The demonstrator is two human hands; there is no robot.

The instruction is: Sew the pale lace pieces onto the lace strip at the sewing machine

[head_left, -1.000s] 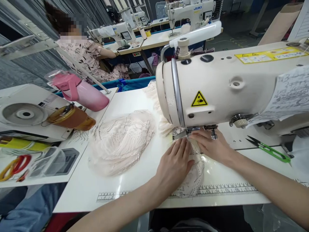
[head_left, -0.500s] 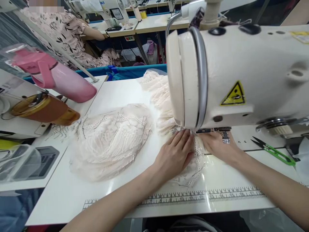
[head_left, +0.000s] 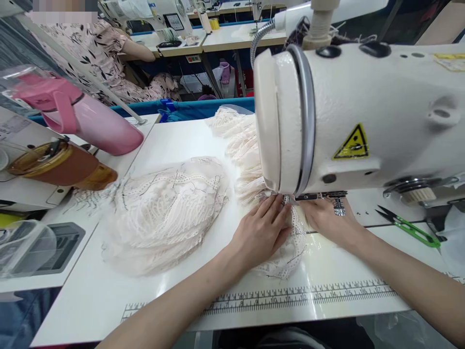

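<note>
My left hand (head_left: 262,232) lies flat with fingers stretched out on a piece of pale lace (head_left: 286,254), right below the head of the white sewing machine (head_left: 356,121). My right hand (head_left: 325,218) rests on the same lace on the other side of the presser foot (head_left: 290,198); its fingertips are hidden under the machine head. Sewn lace (head_left: 241,145) trails away behind the machine. A heap of pale lace pieces (head_left: 163,213) sits on the table left of my left hand.
Green-handled thread snips (head_left: 410,227) lie at the right. A pink jug (head_left: 80,121) and a brown bottle (head_left: 61,167) stand at the left, beside clear plastic trays (head_left: 32,247). A ruler strip (head_left: 290,296) runs along the white table's front edge. Another person in a patterned top (head_left: 101,53) sits behind.
The view has tilted down and drawn closer to the machine. Both hands have slid the lace a little further toward the presser foot, and stay pressed on it.
</note>
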